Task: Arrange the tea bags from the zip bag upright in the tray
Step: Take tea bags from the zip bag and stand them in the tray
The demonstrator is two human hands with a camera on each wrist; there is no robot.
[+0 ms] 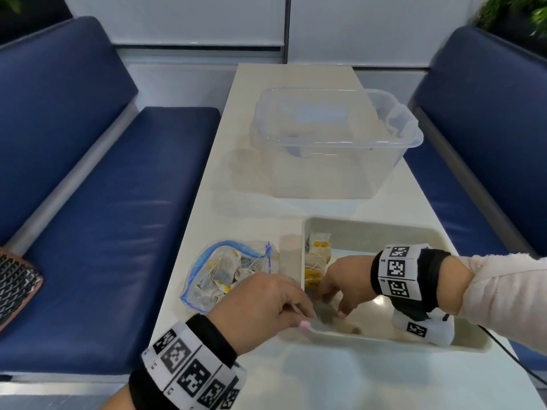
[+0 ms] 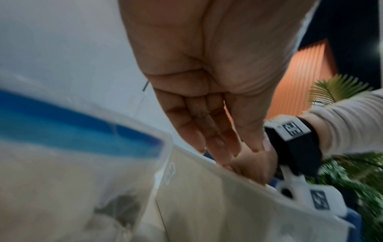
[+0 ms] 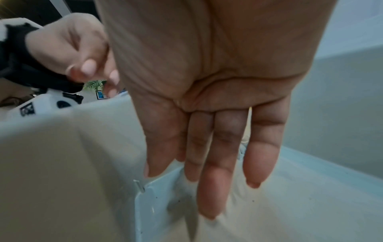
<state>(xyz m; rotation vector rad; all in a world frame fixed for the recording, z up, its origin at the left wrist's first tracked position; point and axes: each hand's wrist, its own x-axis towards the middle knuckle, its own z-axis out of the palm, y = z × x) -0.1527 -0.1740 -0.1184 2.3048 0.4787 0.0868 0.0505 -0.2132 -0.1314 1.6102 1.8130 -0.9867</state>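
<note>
Our right hand (image 1: 346,281) is down inside the tray (image 1: 444,346), at its left end. In the right wrist view the fingers (image 3: 215,163) are straight and loosely spread, pointing at the tray floor next to a thin flat piece (image 3: 161,201) standing against the left wall; blur stops us telling what it is. Grip wide, nothing held.

Our left hand (image 1: 260,303) hovers at the tray's near-left corner, just left of the right hand. Left wrist view shows the fingers (image 2: 209,131) straight and close together, pointing down over the rim. Grip relaxed, nothing visibly in it.

Tea bags (image 1: 316,263) stand in a row along the tray's left wall, just beyond the right hand's fingertips. We can't tell whether the fingers touch the nearest one.

The zip bag (image 1: 228,270) lies on the desk (image 1: 340,377) just beyond the left hand, left of the tray, mouth open, with more tea bags loose inside.

A clear plastic bin (image 1: 334,140) sits further up the desk, well beyond both hands. Blue bench seats (image 1: 97,226) flank the desk.
</note>
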